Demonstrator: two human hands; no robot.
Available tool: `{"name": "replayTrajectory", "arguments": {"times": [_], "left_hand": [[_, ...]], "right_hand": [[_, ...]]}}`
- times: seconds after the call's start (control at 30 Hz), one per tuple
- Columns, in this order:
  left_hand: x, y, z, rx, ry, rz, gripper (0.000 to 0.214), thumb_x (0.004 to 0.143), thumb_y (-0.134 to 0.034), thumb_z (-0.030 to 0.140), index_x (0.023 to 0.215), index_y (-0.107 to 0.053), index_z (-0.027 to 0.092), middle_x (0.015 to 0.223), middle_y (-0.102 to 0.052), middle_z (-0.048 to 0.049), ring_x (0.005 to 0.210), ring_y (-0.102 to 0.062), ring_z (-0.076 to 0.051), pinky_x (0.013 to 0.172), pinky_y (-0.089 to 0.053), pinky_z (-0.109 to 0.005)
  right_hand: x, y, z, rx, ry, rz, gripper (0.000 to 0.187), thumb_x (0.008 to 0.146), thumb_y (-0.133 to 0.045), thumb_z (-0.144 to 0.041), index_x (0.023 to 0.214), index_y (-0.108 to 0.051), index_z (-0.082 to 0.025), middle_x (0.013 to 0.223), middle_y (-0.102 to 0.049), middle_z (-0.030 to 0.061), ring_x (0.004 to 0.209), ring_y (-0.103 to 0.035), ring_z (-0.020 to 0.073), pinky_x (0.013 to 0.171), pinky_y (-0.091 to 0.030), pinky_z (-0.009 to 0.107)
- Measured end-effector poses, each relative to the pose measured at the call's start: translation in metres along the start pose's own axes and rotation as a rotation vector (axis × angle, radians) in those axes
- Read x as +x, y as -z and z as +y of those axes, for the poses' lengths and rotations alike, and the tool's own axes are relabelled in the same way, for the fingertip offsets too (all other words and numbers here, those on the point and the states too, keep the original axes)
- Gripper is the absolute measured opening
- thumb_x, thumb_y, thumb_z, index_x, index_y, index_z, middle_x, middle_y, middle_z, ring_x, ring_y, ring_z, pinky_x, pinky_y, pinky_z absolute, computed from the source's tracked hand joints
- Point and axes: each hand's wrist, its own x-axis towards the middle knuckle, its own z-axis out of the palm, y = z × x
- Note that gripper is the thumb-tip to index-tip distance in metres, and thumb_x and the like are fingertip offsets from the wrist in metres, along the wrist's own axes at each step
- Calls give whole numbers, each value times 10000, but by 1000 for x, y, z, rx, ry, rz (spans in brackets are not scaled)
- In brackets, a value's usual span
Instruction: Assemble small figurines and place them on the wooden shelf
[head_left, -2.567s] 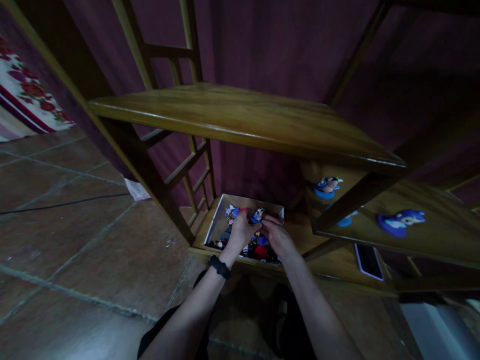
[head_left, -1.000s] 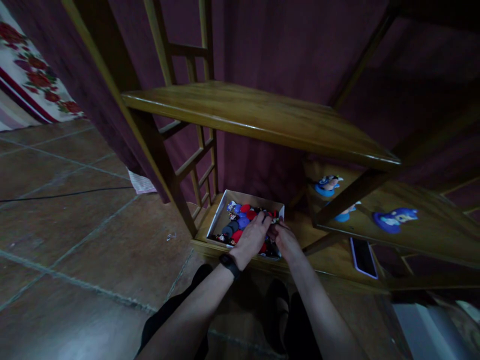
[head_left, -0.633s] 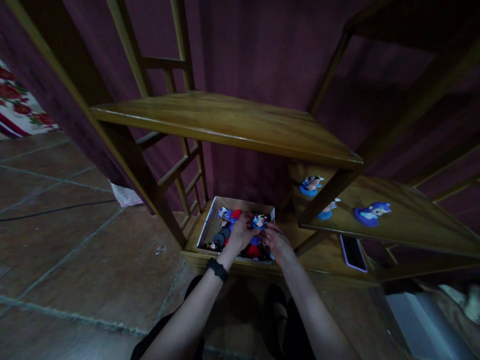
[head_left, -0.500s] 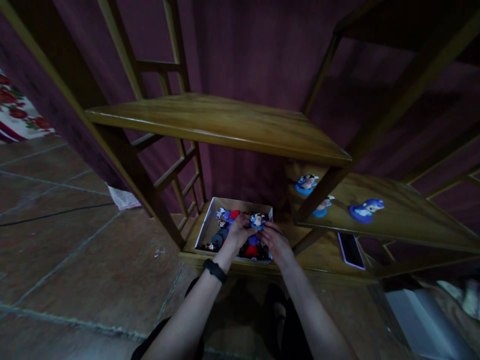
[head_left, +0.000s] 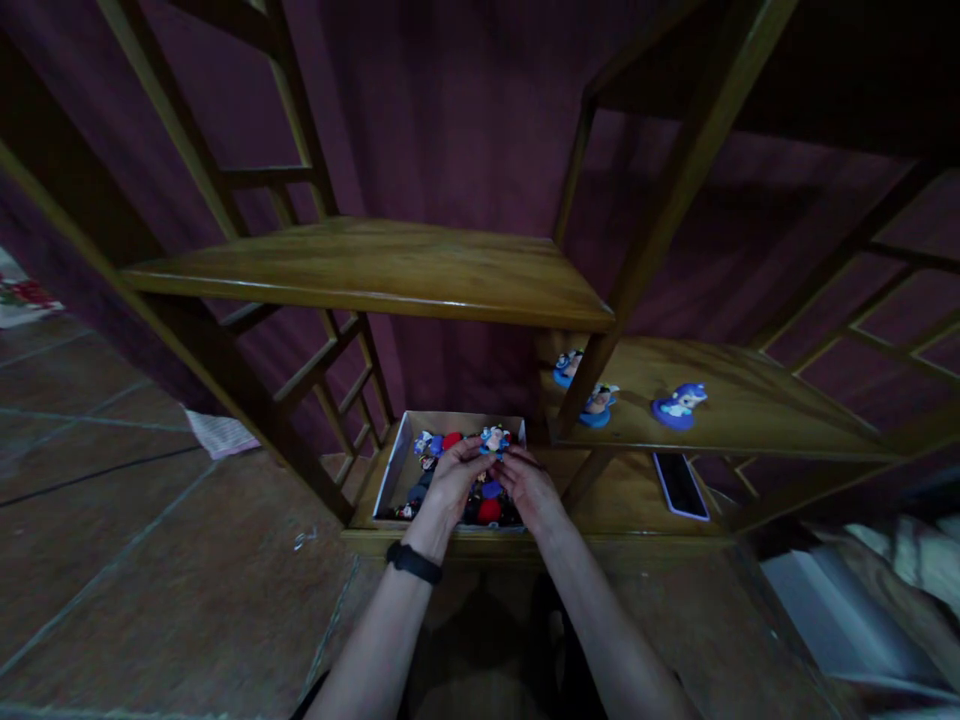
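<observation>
A white cardboard box point(head_left: 396, 455) of small red, blue and dark toy figures sits on the bottom shelf of a wooden rack. Both my hands are over the box. My left hand point(head_left: 452, 481), with a black band on its wrist, and my right hand point(head_left: 527, 485) pinch a small blue figure point(head_left: 494, 438) between their fingertips, just above the pile. The lower part of the figure is hidden by my fingers.
A wide wooden shelf point(head_left: 375, 270) juts out above the box. On the middle shelf point(head_left: 750, 410) at right stand three blue figures point(head_left: 679, 405). A phone point(head_left: 679, 485) lies on the bottom shelf right of the box. Tiled floor point(head_left: 150, 560) spreads left.
My hands went from digging in the pile to lifting a blue figure between them. The camera has swung right and up, so more of the rack's right side shows.
</observation>
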Motion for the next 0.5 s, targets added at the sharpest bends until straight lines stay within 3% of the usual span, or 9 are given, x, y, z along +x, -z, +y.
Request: {"name": "replayTrajectory", "arguments": {"times": [0.33, 0.5], "left_hand": [[-21, 11, 5, 40, -141, 75, 437, 446, -796, 189, 835, -599, 158, 726, -645, 7, 673, -578, -104, 684, -412, -232], [-40, 13, 9, 95, -151, 87, 436, 431, -806, 220, 811, -604, 149, 744, -646, -11, 696, -587, -125, 683, -419, -246]], "right_hand": [[-11, -16, 0, -19, -44, -61, 233, 541, -723, -209, 744, -612, -179, 754, -689, 26, 728, -647, 169, 751, -494, 325], [-33, -18, -2, -68, -61, -103, 296, 543, -733, -230, 813, -623, -183, 783, -693, 35, 754, -648, 177, 760, -493, 339]]}}
